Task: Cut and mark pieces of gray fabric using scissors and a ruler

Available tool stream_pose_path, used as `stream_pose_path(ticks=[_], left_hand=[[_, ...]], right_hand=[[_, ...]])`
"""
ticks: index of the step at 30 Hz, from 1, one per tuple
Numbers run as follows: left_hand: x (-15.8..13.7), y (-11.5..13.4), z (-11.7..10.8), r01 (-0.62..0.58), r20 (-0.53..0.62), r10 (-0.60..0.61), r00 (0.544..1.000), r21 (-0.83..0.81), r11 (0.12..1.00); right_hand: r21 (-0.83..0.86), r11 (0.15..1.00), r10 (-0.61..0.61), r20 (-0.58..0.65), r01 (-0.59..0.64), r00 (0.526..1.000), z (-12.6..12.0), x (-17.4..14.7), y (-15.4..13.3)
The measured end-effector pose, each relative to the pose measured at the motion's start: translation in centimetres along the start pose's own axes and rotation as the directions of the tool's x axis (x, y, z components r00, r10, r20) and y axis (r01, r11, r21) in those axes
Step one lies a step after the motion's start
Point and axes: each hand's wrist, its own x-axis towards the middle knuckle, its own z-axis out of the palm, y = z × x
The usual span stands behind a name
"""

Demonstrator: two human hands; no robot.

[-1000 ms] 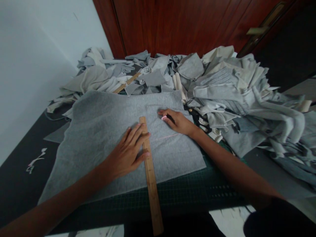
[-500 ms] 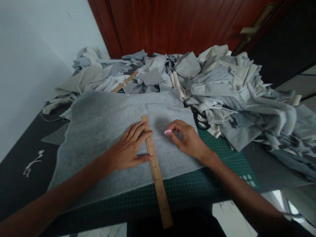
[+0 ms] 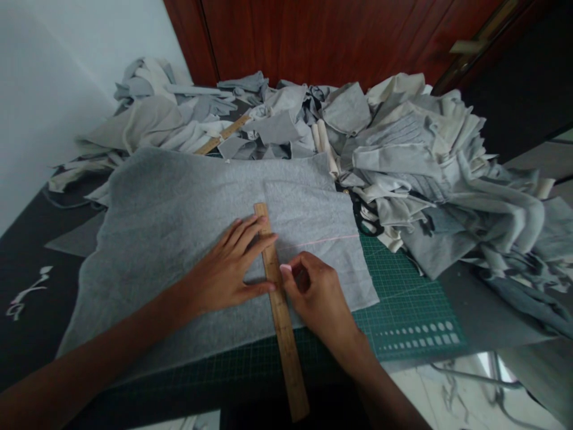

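Observation:
A wooden ruler (image 3: 282, 322) lies lengthwise over a grey cloth (image 3: 179, 203), its near end sticking out past the cloth's front edge. My left hand (image 3: 233, 263) rests with spread fingers, fingertips and thumb pressing on the ruler's left side. My right hand (image 3: 317, 292) is closed in a pinch around a small pink piece of tailor's chalk (image 3: 285, 269), right at the ruler's right edge. A thin pink line (image 3: 322, 241) crosses the cloth to the right of the ruler, reaching the cloth's right edge.
Beneath the cloth is a green cutting mat (image 3: 403, 298) on a dark table (image 3: 27, 251). Heaped fabric scraps (image 3: 416, 149) line the back and right. A second wooden ruler (image 3: 224, 134) lies among them. Black-handled scissors (image 3: 367, 221) sit partly under scraps.
My right hand has moved toward me and left with the chalk, up to the ruler's edge, uncovering the pink line. My left hand stays on the ruler. The view has shifted slightly.

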Motion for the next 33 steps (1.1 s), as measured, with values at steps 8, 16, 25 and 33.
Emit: stream_pose_path(ticks=[8,16,25,33], left_hand=[[-0.1,0.3,0.2,0.025,0.013,-0.026,1.000,0.026,0.999],[-0.2,0.4,0.5,0.025,0.013,-0.025,1.000,0.004,1.000],[-0.3,0.2,0.3,0.013,0.049,-0.013,0.999,0.010,1.000],[-0.5,0.0,0.5,-0.002,0.031,0.002,1.000,-0.019,1.000]], right_hand=[[-0.047,0.998,0.031,-0.097,-0.035,0.995,1.4,1.9,0.0],[-0.146,0.989,-0.011,-0.175,-0.015,0.984,2.3,2.3,0.0],[-0.109,0.993,0.020,-0.126,-0.034,0.992,2.2,2.7,0.2],[-0.150,0.986,0.060,-0.094,-0.073,0.994,2.1,3.0,0.0]])
